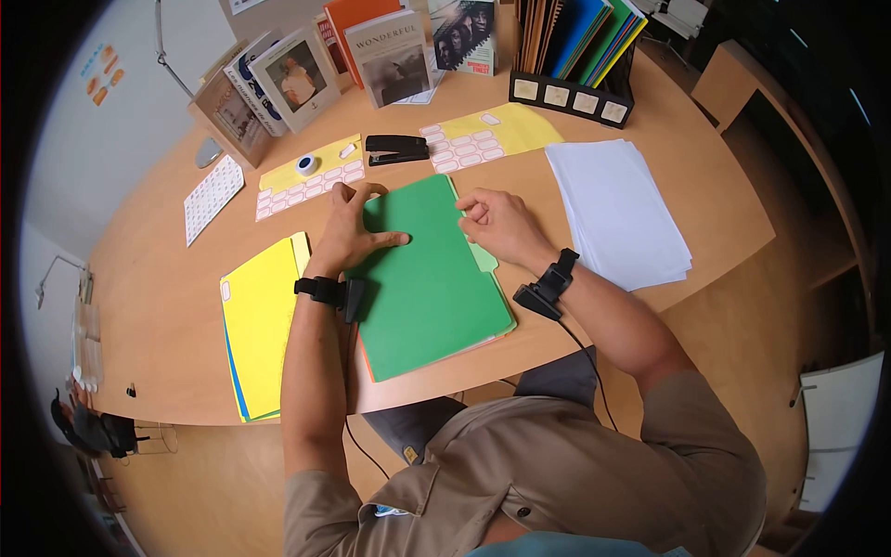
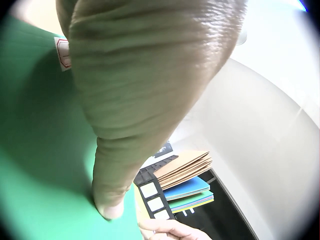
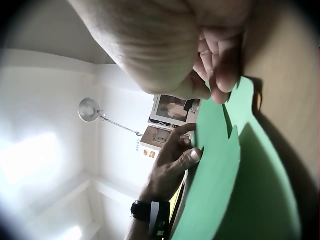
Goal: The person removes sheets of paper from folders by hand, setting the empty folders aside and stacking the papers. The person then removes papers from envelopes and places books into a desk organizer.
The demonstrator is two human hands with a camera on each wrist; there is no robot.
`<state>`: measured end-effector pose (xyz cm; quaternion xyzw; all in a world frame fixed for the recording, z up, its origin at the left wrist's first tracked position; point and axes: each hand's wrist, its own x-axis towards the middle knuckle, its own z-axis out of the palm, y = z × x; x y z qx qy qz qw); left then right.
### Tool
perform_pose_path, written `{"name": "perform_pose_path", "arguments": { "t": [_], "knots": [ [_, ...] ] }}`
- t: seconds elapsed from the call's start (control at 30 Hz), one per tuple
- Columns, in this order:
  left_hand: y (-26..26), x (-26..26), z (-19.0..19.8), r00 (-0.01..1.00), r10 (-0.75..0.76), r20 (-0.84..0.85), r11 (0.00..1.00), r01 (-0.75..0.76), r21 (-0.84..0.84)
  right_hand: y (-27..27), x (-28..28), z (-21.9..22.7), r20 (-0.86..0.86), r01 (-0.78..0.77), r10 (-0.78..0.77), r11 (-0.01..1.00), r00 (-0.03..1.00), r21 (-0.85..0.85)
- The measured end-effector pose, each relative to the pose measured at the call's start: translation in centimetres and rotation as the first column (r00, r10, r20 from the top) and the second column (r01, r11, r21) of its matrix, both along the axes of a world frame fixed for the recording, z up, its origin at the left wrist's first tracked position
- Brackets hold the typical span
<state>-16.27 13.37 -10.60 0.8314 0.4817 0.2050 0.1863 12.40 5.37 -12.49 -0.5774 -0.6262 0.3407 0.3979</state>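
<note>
A green folder lies in front of the person, with orange and lighter green edges showing under it. The left hand rests on its left side, thumb stretched over the cover; a small red-bordered label shows beside that hand in the left wrist view. At the folder's right edge the right hand has its fingers curled, and in the right wrist view its thumb and fingertips pinch the green folder's edge, which is slightly raised.
Yellow folders lie to the left, white paper to the right. Behind are a black stapler, label sheets, a small round roll, standing books and a black organizer with folders.
</note>
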Motion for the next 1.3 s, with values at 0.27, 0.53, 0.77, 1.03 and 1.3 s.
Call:
{"name": "perform_pose_path", "arguments": {
  "t": [0.27,0.53,0.77,1.03,1.3],
  "knots": [
    [0.2,-0.2,-0.4,0.999,-0.041,0.02,0.999,0.04,0.033,0.0,-0.2,0.0,0.02,0.005,-0.005,1.0,1.0,0.017],
    [1.3,-0.4,-1.4,0.974,-0.104,0.203,0.994,0.093,0.06,-0.1,-0.3,0.3,0.025,0.019,-0.02,0.998,0.999,0.052],
    [0.8,-1.4,0.8,0.793,0.017,0.609,0.948,0.18,-0.261,0.6,0.2,0.1,-0.07,0.035,-0.037,0.999,0.997,-0.026],
    [2.7,-3.4,0.3,0.779,-0.035,0.626,0.984,0.136,-0.114,-0.8,-0.4,2.0,0.197,-0.059,0.035,0.991,0.98,0.121],
    [0.8,1.0,-0.4,0.908,-0.075,0.413,0.997,0.079,0.008,-1.0,-0.6,-1.8,0.254,-0.115,0.065,0.975,0.965,0.188]
  ]
}}
